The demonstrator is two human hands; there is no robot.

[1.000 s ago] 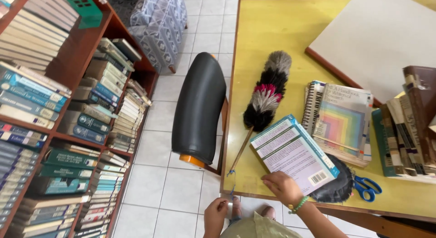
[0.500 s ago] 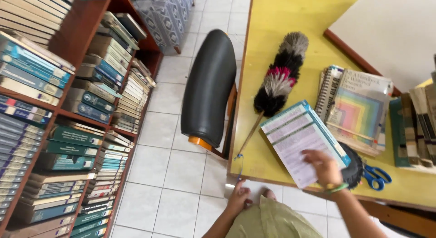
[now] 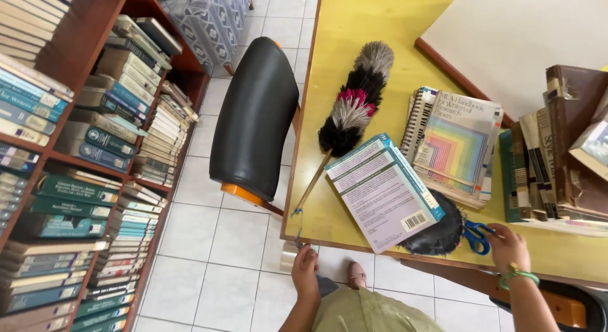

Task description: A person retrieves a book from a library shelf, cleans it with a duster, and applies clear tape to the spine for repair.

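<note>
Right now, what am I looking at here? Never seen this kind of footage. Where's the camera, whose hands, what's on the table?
There is no machine: one camera sits on a person's head and looks straight down, so the arms coming in from the bottom edge are that person's own.

The left hand is at the near corner of the yellow table, by the loop at the end of the feather duster; whether the fingers grip anything I cannot tell. The right hand, with a green band at the wrist, rests beside the blue-handled scissors and seems to hold nothing.

Also on the table: a pale paperback book lying partly over a dark round cloth thing, a spiral-bound book with a rainbow cover, and a stack of worn books.

A black chair stands at the table's left side, and a bookshelf lines the left wall.
</note>
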